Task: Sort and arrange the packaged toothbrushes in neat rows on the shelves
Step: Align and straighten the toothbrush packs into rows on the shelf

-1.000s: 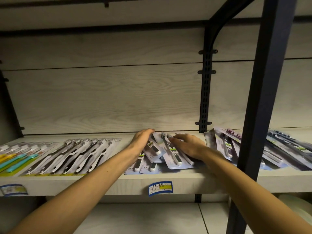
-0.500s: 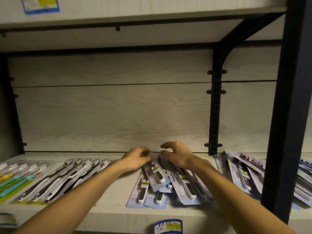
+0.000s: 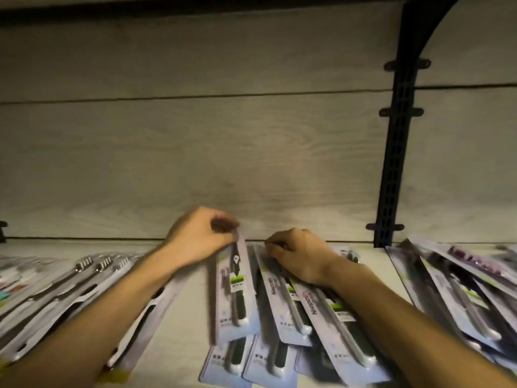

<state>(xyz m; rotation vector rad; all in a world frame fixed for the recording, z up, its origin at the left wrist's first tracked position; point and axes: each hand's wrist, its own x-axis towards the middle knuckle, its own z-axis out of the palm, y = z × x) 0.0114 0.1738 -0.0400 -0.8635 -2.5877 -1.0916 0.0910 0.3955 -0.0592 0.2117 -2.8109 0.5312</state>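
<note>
A loose pile of packaged toothbrushes [image 3: 291,312] lies in the middle of the pale wooden shelf [image 3: 184,317]. My left hand [image 3: 201,236] pinches the top end of one pack [image 3: 236,292], which is raised at its far end above the pile. My right hand [image 3: 299,257] rests curled on the far ends of the packs beside it, fingertips on a pack's top edge [image 3: 272,278]. A neat row of packs with white-handled brushes [image 3: 84,278] lies to the left, partly hidden under my left forearm.
Another untidy heap of packs [image 3: 461,278] fills the shelf's right side. A black slotted upright with brackets [image 3: 394,152] stands at the back wall on the right. The shelf above runs close overhead.
The view has moved closer and lower onto the shelf. My left hand has closed on one pack's top end and lifted it. My right hand has settled onto the pile.
</note>
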